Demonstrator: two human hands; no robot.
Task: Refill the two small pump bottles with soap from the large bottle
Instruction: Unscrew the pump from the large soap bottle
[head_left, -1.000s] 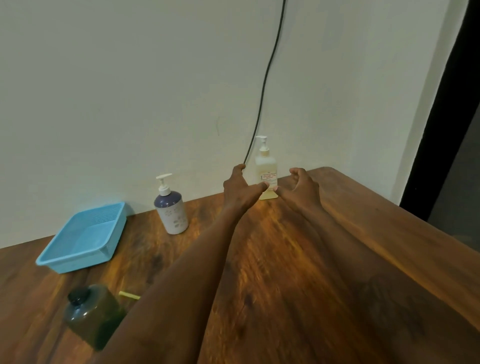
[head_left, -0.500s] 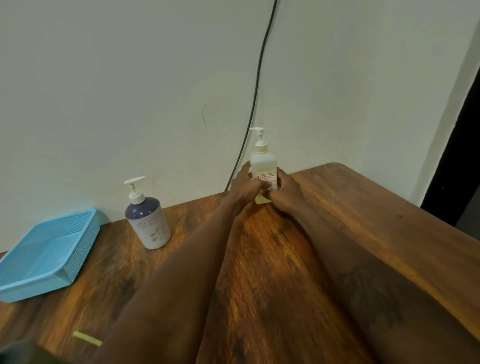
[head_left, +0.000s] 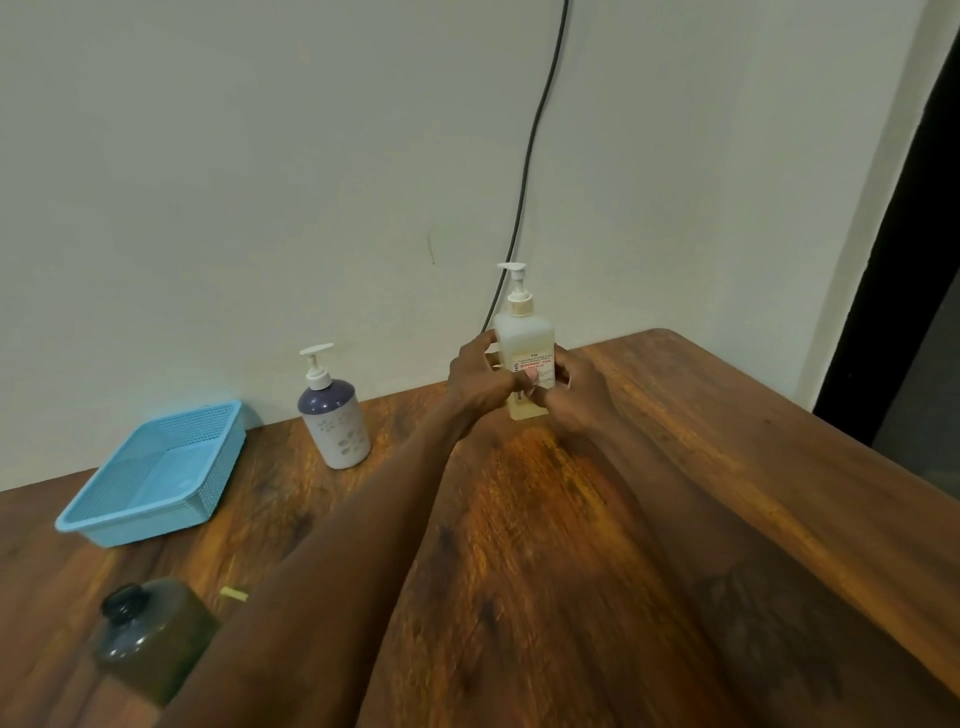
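A pale square pump bottle (head_left: 522, 338) with a red-lettered label stands upright near the wall on the wooden table (head_left: 727, 467). My left hand (head_left: 480, 382) grips its left side and my right hand (head_left: 574, 397) grips its right side, both around the lower body. A second pump bottle (head_left: 335, 415), round, purple on top and white below, stands apart to the left. The large dark green bottle (head_left: 150, 639) with a black cap sits at the near left, partly hidden by my left forearm.
A light blue plastic basket (head_left: 150, 475) lies at the left by the wall. A small yellow scrap (head_left: 234, 594) rests on the table near the large bottle. A black cable (head_left: 535, 156) runs down the wall behind the pale bottle. The table's right edge slants past a dark doorway.
Both hands reached forward and closed around the pale pump bottle, which they were only nearing a second ago. The view has shifted; the bottle still stands near the wall.
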